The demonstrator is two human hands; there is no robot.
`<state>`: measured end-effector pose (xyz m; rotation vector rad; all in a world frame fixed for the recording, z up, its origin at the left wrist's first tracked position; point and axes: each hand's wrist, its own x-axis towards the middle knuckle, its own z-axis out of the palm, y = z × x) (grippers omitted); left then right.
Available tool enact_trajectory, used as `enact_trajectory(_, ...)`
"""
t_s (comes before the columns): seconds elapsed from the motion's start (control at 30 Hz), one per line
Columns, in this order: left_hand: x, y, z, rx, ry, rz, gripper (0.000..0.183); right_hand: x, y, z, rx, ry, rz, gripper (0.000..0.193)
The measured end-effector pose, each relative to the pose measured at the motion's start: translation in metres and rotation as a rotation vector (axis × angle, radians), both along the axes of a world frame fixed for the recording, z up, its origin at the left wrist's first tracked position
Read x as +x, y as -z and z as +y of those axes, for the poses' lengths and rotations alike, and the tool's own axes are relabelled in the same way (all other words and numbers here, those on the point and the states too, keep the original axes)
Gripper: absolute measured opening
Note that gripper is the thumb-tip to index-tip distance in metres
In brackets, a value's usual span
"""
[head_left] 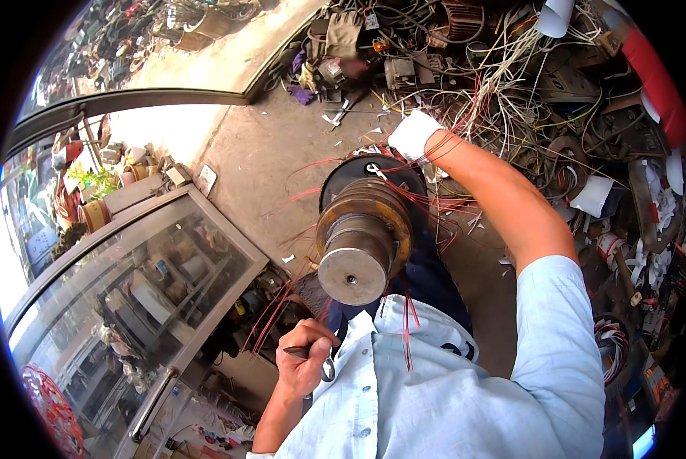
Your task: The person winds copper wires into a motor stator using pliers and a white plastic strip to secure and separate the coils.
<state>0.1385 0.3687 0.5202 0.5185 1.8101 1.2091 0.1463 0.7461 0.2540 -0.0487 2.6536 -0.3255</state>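
Note:
A heavy round metal machine part (367,222) with a thick shaft stands upright in front of my body. Its bare round end face (351,276) is toward me, and a dark disc (334,180) spreads out at its far side. Thin red wires (274,310) stick out around it. At the near left, my left hand (303,359) is closed around scissors (328,370); one ring and a dark part show. My right hand (414,136), in a white glove, reaches beyond the disc. It looks closed, with red wires beside the wrist; its fingers do not show distinctly.
Tangled pale cables (503,92) and scrap motor parts crowd the far right. A framed glass door (152,268) stands at my left, with a handle (153,405). Paper scraps (335,115) lie on the concrete floor (263,153). A purple cloth (300,95) lies by the scrap.

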Motion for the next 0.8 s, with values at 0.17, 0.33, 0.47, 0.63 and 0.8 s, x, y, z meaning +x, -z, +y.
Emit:
enact_trajectory(0.17, -0.006, 0.004, -0.003, 0.036, 0.02, 0.029, 0.026, 0.017, -0.018, 0.024, 0.002, -0.031, -0.075, 0.015)
enact_trajectory(0.33, -0.014, 0.002, -0.002, -0.003, 0.035, 0.017, 0.014, 0.053, -0.105, 0.03, 0.065, -0.019, -0.052, 0.011)
enact_trajectory(0.47, -0.021, -0.002, -0.002, -0.021, 0.07, 0.037, 0.015, 0.092, -0.173, 0.052, 0.133, 0.113, -0.093, 0.019)
enact_trajectory(0.63, -0.023, 0.003, -0.01, 0.031, 0.108, 0.065, 0.018, 0.143, -0.236, 0.072, 0.133, 0.334, -0.018, 0.02)
enact_trajectory(0.8, -0.015, 0.004, -0.032, 0.061, 0.157, 0.172, 0.027, 0.179, -0.258, 0.054, -0.022, 0.569, 0.003, 0.021)
